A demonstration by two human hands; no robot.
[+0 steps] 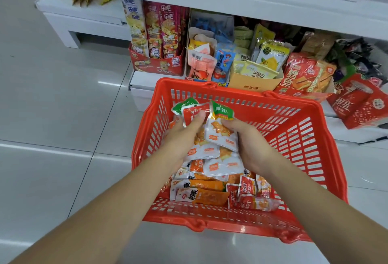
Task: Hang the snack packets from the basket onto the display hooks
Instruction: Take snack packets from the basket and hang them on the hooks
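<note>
Red basket (184, 80): loose packets (210, 194) heaped toward its near edge. Left hand (182, 135) grasped a red packet (194, 115); right hand (252, 146) grasped a green packet (221, 133).

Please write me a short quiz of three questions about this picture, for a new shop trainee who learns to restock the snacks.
1. What do the left hand and the right hand grip above the red basket?
2. Where does the basket stand? A on a chair, B on the floor tiles, C on a counter.
3. True or false: no loose packets remain in the basket.
Key: 1 snack packets, several in the left hand, a green-topped packet in the right; 2 B; 3 false.
</note>
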